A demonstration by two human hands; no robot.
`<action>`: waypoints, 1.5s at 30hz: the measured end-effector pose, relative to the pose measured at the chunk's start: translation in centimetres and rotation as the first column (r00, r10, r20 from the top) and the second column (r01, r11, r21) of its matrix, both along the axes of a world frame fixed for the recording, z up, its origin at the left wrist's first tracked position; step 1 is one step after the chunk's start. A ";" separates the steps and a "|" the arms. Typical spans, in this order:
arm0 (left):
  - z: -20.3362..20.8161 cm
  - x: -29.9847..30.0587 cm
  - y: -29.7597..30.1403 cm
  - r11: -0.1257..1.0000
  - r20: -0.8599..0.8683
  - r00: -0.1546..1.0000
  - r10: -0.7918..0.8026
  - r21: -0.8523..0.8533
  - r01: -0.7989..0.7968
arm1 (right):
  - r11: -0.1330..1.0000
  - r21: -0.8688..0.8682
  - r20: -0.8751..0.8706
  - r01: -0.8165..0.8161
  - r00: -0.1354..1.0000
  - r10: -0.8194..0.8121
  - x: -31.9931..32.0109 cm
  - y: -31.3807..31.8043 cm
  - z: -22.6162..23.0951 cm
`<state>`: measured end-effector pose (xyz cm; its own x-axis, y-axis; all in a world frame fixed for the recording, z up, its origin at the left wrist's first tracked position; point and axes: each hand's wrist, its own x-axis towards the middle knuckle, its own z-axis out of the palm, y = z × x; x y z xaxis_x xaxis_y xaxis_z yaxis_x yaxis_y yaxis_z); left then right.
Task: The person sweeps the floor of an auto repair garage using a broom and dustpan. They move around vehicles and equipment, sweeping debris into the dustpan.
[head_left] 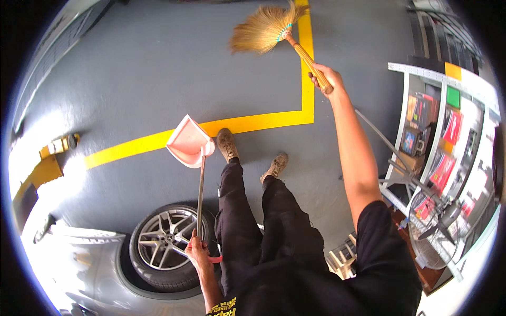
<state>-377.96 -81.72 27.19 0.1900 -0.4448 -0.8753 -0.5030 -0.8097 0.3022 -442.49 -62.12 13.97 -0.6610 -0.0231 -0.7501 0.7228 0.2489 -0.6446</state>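
Observation:
My right hand (326, 79) is wrapped round the wooden handle of a straw broom (266, 29), arm stretched out ahead. The broom's fan of bristles points to the far left over the grey floor, its tip blurred. Lower down, my left hand (198, 254) grips the upper end of a long metal handle with a pink grip. That handle belongs to a pink dustpan (191, 141), whose pan is beside my left shoe, over the yellow line. I cannot make out any dirt in the pan.
A yellow line (253, 122) turns a corner on the floor. A silver car (100, 268) with a wheel (167, 243) stands at the near left. To the right are a white shelf rack (421, 73) with boxes and a standing fan (437, 226).

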 end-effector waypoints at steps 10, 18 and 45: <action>-0.9 -11.4 -5.1 0.878 0.030 0.882 -0.471 -0.083 0.472 | 0.986 0.075 0.172 0.149 0.972 -0.160 38.3 28.5 16.9; -1.0 -22.1 -1.3 0.770 0.122 0.776 -0.619 -0.097 0.630 | 0.762 0.209 0.418 0.613 0.648 -0.636 52.7 36.4 19.8; 2.5 -49.1 12.9 0.721 0.099 0.732 -0.674 -0.125 0.681 | 0.455 -0.753 0.293 0.476 0.861 -0.415 -21.6 27.4 -10.2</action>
